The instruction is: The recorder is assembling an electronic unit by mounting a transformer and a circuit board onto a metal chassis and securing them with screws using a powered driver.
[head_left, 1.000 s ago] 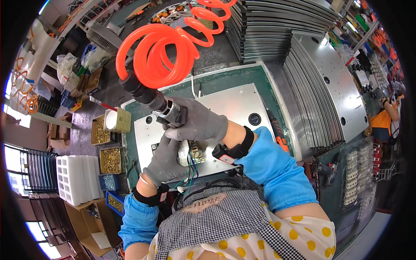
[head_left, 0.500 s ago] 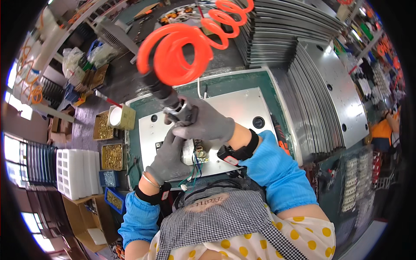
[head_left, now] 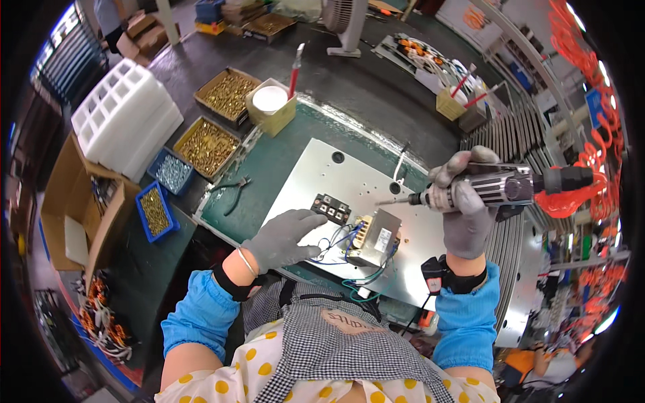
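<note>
My right hand (head_left: 466, 218), in a grey glove, is wrapped round an air screwdriver (head_left: 504, 186) held nearly level above the metal plate (head_left: 289, 195). Its thin bit points left, over the plate. My left hand (head_left: 285, 240), also gloved, holds nothing; its fingers stretch toward a black terminal block (head_left: 331, 209) on the plate. Beside that block sits a transformer (head_left: 377, 238) with a pale label, and blue and green wires (head_left: 336, 245) trail from it toward my apron. Whether the left fingertips touch the wires, I cannot tell.
Pliers (head_left: 232, 195) lie on the green bench left of the plate. Trays of brass-coloured screws (head_left: 205, 146), a blue bin (head_left: 171, 170) and a box with a white tub (head_left: 271, 111) stand at the left. A red coiled hose (head_left: 568, 201) and stacked metal panels (head_left: 517, 127) are at the right.
My view has swung left. The screwdriver, still in my right hand, has gone from upright over the parts to nearly level at the right. My left hand has opened out, apart from the tool.
</note>
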### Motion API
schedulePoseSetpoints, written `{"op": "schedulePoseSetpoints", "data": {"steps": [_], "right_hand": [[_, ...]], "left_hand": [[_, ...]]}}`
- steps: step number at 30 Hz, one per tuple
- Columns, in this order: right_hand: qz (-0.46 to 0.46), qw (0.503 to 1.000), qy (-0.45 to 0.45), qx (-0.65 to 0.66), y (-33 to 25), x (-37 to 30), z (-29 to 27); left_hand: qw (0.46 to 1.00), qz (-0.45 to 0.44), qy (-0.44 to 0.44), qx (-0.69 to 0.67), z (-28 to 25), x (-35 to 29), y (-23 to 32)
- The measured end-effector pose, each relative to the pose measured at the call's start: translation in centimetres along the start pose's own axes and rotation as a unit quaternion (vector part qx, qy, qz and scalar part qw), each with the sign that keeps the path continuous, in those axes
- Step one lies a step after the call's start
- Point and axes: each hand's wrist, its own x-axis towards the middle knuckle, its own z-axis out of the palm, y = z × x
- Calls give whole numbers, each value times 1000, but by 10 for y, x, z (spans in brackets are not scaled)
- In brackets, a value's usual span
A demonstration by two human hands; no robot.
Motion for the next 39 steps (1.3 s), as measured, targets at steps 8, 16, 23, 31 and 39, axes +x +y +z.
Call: {"op": "schedulePoseSetpoints", "data": {"steps": [8,16,23,31,39], "right_hand": [[156,985,3,-73,39,-4,9],[139,985,8,-100,58,-10,0],[127,986,24,-104,47,-11,6],[212,972,50,-90,53,-8,17],[196,973,42,-117,50,-8,23]], "left_hand": [[997,62,-6,-33,1,5,-21],[996,71,0,-56,-5,8,-20],[997,40,-28,-64,-8,10,-18],[998,38,-16,-51,-4,8,-19],[999,1,23,-31,-2,9,3]]}}
